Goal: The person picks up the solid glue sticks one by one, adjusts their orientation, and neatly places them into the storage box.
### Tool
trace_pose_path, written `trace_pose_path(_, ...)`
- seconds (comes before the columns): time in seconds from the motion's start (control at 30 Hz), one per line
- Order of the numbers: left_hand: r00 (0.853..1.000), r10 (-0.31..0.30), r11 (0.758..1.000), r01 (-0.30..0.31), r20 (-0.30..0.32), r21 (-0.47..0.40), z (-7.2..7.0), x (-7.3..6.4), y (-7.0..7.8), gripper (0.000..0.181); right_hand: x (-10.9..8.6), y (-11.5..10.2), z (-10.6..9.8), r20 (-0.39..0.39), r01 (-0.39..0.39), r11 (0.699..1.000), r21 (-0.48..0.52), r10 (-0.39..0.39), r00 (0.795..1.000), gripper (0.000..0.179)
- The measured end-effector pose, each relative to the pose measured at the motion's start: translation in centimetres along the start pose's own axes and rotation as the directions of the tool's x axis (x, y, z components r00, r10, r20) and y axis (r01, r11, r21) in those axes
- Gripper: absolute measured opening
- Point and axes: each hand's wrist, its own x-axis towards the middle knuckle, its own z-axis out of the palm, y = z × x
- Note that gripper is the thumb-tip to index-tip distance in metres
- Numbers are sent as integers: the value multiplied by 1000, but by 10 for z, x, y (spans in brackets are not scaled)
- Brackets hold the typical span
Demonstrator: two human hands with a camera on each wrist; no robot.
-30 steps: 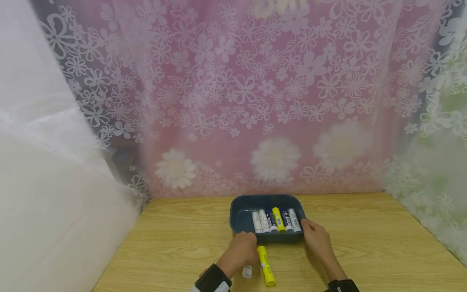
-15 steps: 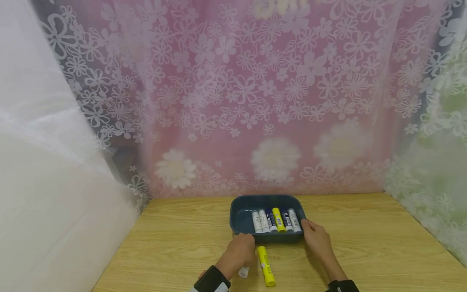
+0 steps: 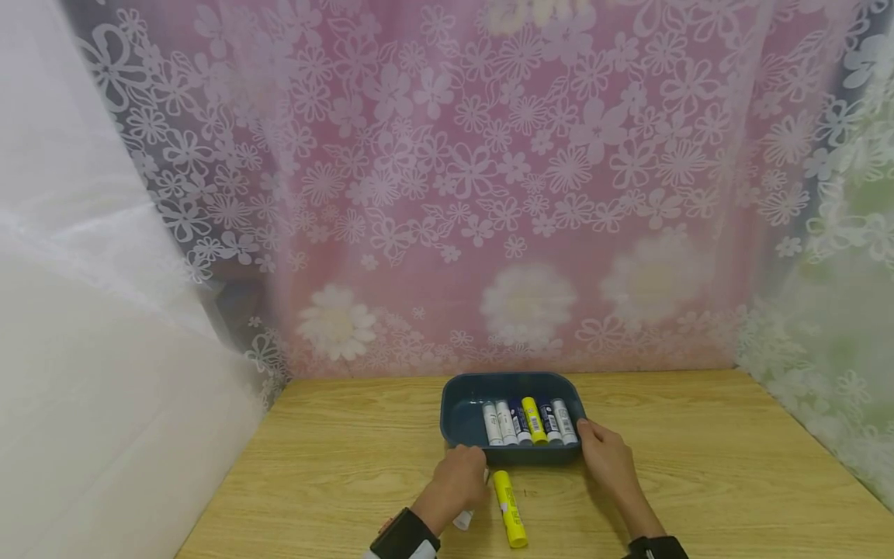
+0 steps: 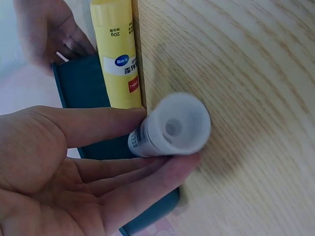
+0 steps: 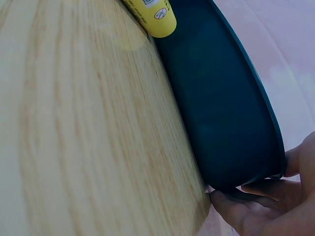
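Observation:
My left hand (image 3: 455, 481) pinches a white glue stick (image 4: 179, 125) between thumb and fingers, just in front of the tray. The stick's hollow end faces the left wrist camera; in the head view the hand hides most of it. Beside that hand, a yellow glue stick (image 3: 511, 508) lies on the table, pointing toward the tray. My right hand (image 3: 611, 462) grips the right front corner of the dark teal tray (image 3: 461, 419), thumb at the rim and fingers lower on the wall. Inside the tray, several white, navy and yellow glue sticks (image 3: 534, 419) lie side by side toward the right.
The wooden table (image 3: 335, 466) spreads out on both sides of the tray. A pink flowered curtain (image 3: 433, 233) hangs right behind its back edge. A pale sheet (image 3: 105, 349) borders the left, and a green-white flowered one (image 3: 831, 310) borders the right.
My left hand has shifted slightly left. The near end of the white glue stick has swung left, away from the yellow one. My right hand and the tray stay where they were.

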Motion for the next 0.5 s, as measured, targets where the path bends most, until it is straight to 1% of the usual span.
trace_pose_path(0.2, 1000, 12, 1000, -12, -25, 6, 1, 0, -2, 22, 0, 0, 0, 0, 0, 1000, 2, 0, 1000, 60)
trace_pose_path(0.5, 1000, 2, 1000, -2, -16, 8, 1, 0, -3, 23, -1, 0, -1, -6, 0, 1000, 14, 0, 1000, 59)
